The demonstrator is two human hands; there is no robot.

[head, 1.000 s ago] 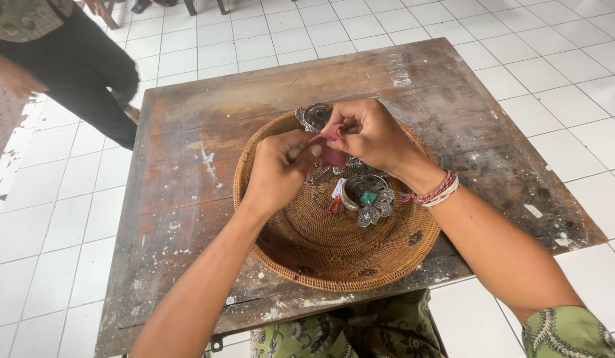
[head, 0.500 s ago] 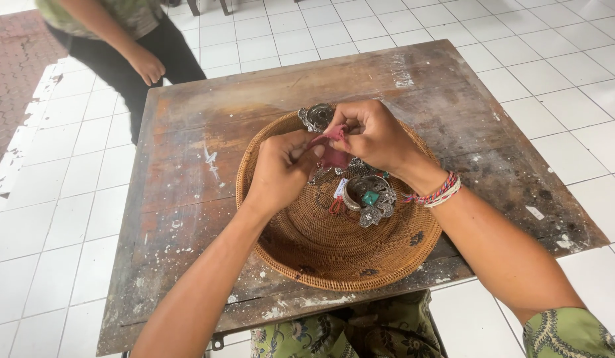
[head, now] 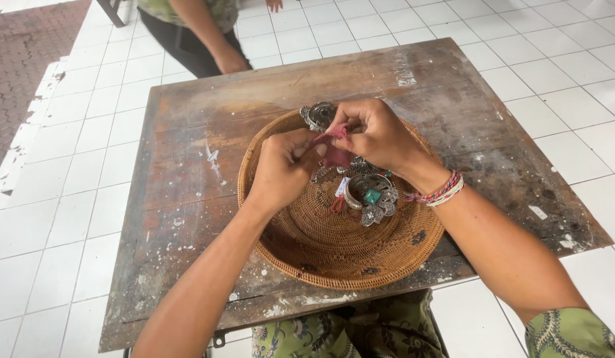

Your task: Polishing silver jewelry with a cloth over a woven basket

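Observation:
Over a round woven basket (head: 334, 255) my left hand (head: 282, 167) and my right hand (head: 377, 134) meet, both pinching a small pink cloth (head: 334, 151) between their fingertips. What the cloth wraps is hidden by my fingers. In the basket lies a silver bangle with a green stone (head: 368, 195) just below my right wrist. Another ornate silver piece (head: 317, 115) rests on the basket's far rim. A woven bracelet (head: 443, 191) circles my right wrist.
The basket sits on a worn, paint-speckled wooden table (head: 188, 179) over a white tiled floor (head: 49, 219). Another person (head: 195, 33) stands beyond the table's far left corner, one hand hanging near the edge.
My hands stay together on the pink cloth with only small finger movement. The other person has walked from the far left toward the table's far edge.

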